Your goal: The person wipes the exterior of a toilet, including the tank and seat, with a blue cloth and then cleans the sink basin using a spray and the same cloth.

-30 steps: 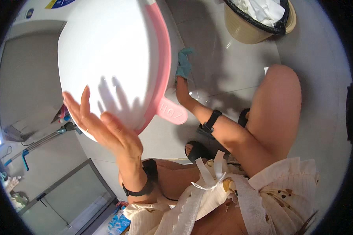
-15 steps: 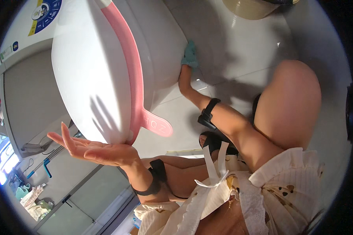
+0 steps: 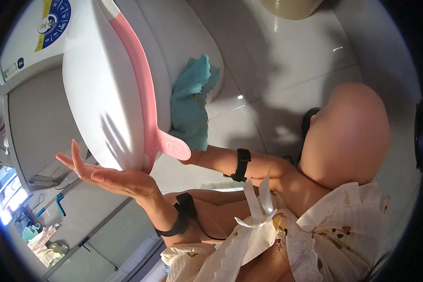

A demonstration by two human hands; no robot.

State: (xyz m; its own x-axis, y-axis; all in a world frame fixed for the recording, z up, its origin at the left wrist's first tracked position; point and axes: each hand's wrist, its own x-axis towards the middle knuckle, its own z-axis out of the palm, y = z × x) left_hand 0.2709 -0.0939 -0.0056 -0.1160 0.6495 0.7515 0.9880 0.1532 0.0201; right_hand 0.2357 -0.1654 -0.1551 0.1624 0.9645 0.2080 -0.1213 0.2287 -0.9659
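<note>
A white toilet lid [image 3: 103, 89] stands tilted up on the left, with a pink seat cover strip [image 3: 143, 77] along its side that ends in a pink tab [image 3: 175, 146]. My left hand [image 3: 113, 181] is open at the lid's lower end, palm up and fingers spread, its wrist side against the lid and seat. A teal cloth [image 3: 192, 101] lies against the side of the white toilet bowl [image 3: 183, 37]. My right hand is under this cloth, its fingers hidden; only the forearm [image 3: 216, 160] with a black band shows behind the tab.
A beige bucket [image 3: 291, 7] stands on the grey tiled floor [image 3: 286, 61] at the far right. My bent knee [image 3: 345, 122] takes up the right side. At the left are a grey panel [image 3: 40, 122], glass cabinet doors [image 3: 98, 244] and a heap of cloths [image 3: 44, 244].
My right hand has drawn the teal cloth from low by the toilet's base up and nearer along its side. The left hand stays open by the lid.
</note>
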